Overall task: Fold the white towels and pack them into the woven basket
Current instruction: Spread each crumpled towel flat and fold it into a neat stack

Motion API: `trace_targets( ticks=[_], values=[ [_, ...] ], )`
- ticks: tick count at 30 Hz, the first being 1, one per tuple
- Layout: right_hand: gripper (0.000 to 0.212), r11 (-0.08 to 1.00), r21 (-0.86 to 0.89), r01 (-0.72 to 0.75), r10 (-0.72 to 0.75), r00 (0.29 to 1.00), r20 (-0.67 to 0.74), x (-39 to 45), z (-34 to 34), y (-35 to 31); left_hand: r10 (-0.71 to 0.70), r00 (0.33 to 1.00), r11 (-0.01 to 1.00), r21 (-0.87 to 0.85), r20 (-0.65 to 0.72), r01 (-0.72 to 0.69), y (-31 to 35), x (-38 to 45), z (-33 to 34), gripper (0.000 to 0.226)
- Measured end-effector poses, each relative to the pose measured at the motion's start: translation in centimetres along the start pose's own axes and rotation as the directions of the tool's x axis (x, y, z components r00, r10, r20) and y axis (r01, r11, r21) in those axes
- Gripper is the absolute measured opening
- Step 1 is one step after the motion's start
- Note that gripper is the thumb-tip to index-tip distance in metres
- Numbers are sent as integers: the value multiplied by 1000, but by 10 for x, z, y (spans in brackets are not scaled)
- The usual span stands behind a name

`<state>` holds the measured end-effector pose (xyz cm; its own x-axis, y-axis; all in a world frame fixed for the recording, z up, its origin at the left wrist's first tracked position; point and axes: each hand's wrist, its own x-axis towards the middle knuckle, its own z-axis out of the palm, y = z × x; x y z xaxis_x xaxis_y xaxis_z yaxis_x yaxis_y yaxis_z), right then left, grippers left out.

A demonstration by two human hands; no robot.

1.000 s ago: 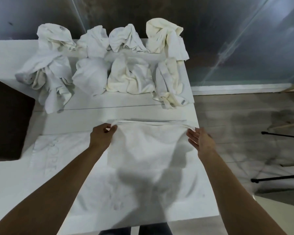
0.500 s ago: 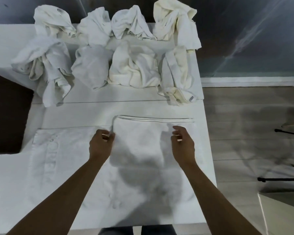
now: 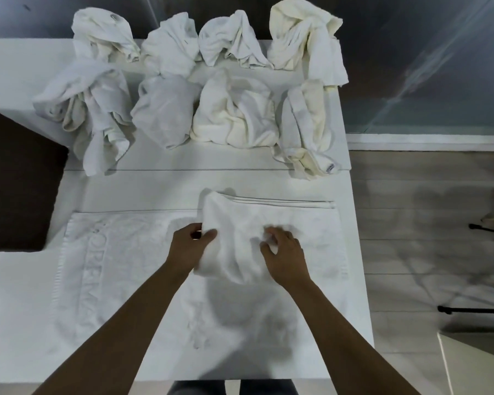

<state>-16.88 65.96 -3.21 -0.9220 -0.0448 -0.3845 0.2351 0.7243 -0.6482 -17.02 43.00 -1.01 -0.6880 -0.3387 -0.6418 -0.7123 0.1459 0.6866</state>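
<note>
The scene is moderately lit in cool, slightly bluish light from above and behind the camera. A soft dark shadow of the person falls on the white table (image 3: 154, 183) just below the two hands. The left hand (image 3: 189, 248) and right hand (image 3: 284, 259) are smeared by motion blur, as is the towel (image 3: 240, 240) between them. The white cloth looks washed out, with faint detail. Pale streaks of glare cross the dark wall (image 3: 428, 61). Straight edges bow outward toward the corners.

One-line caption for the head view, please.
Both hands, left and right, gather a white towel before eight crumpled towels.
</note>
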Motion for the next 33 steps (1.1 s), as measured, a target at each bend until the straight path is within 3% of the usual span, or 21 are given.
trace_targets(
  ticks=[3, 6, 8, 12, 16, 22, 28, 31, 33],
  values=[
    [28, 964, 249, -92, 91, 996, 17, 10, -15, -36, 124, 992, 984, 130, -7, -122, 14, -18, 13, 25],
    [42, 891, 416, -183, 136, 981, 141, 21, -29, -77, 269, 963, 948, 170, 13, -268, 20, -48, 35, 22],
    [45, 899, 393, -196, 138, 976, 171, 23, -35, -93, 319, 947, 935, 158, 19, -318, 24, -64, 47, 22],
    [18, 939, 287, -188, 176, 982, 65, 24, -50, -84, 344, 934, 931, 96, 102, -353, 31, -87, 67, 36],
    [17, 925, 313, -217, 227, 974, 5, 23, -71, -49, 479, 846, 798, 285, 236, -531, 12, -101, 78, 64],
    [9, 893, 401, -204, 277, 952, -131, 24, -103, -3, 568, 729, 684, 274, 382, -676, 11, -116, 114, 41],
    [26, 889, 389, -240, 325, 930, -171, 32, -121, 52, 541, 625, 537, 341, 562, -772, 10, -113, 146, 54],
    [36, 904, 309, -296, 365, 911, -194, 36, -118, 74, 575, 649, 479, 438, 498, -761, -1, -101, 143, 42],
    [39, 944, 210, -255, 308, 910, -279, 34, -110, 82, 564, 713, 516, 497, 416, -698, -8, -93, 139, 38]
  ],
)
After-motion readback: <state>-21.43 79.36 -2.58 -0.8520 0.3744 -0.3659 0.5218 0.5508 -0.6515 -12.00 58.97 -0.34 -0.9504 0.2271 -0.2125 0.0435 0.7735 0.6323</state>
